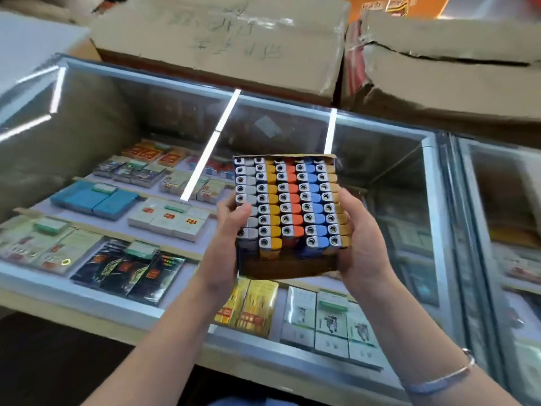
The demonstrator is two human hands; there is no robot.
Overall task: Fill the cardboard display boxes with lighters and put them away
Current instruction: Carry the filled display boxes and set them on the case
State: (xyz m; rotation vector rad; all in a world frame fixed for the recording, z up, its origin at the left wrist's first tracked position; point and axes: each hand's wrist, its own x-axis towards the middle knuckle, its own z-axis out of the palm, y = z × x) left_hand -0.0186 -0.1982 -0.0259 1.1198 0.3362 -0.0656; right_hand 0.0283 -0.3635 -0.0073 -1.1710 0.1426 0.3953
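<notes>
A brown cardboard display box is held up above the glass counter, packed with upright lighters in rows of grey, yellow, orange, blue and tan. My left hand grips its left side, thumb over the grey row. My right hand clasps the right side and the bottom corner. The box tilts slightly toward me, so the metal lighter tops face the camera.
Below is a glass display counter with cigarette packs on its shelves. Two large worn cardboard cartons sit along the counter's far edge. A second glass case adjoins at the right.
</notes>
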